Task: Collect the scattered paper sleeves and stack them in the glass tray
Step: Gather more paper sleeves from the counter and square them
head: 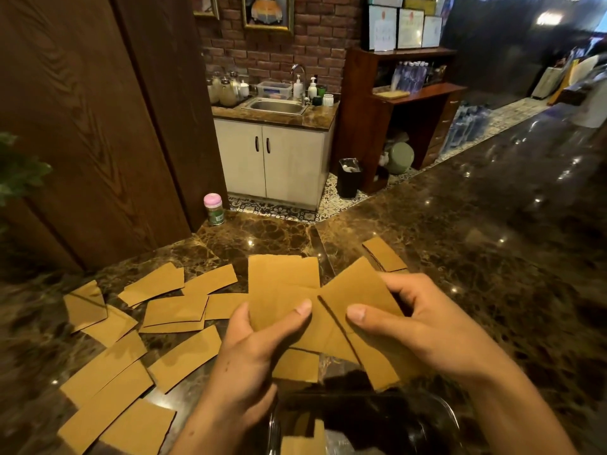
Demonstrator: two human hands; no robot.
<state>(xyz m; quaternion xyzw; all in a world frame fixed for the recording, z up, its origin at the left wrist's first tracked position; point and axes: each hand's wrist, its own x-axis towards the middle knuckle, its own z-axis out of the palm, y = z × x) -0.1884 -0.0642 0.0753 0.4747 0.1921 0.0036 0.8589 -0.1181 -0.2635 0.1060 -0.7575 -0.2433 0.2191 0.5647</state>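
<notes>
Your left hand (pixel 253 349) pinches a fanned bundle of paper sleeves (pixel 282 290), thumb flat on the top face and fingers curled beneath; this grip is clamped on the bundle. Your right hand (pixel 427 326) holds a further sleeve (pixel 358 290) in the same way, thumb on top and fingers curled round its far edge, so that grip is likewise clamped on card. The two held lots overlap at the middle and hang above the far rim of the glass tray (pixel 450 412), a clear vessel with rounded corners at the bottom edge of the view. A tan piece (pixel 302 443) shows through the glass at the tray's left side.

Each sleeve is flat, matt, tan card, cut as a short band with straight ends and slightly curved long edges. The scattered sleeves (pixel 131 356) lie to your left on the surface (pixel 492 257), many overlapping at differing angles. A lone sleeve (pixel 384 254) lies apart, just beyond your right hand.

The surface is polished dark brown marble with pale veins and bright spots of reflected light. Near its far left corner stands a small jar (pixel 214 208) with a pink lid, beside a wood-grain panel (pixel 82 126)
</notes>
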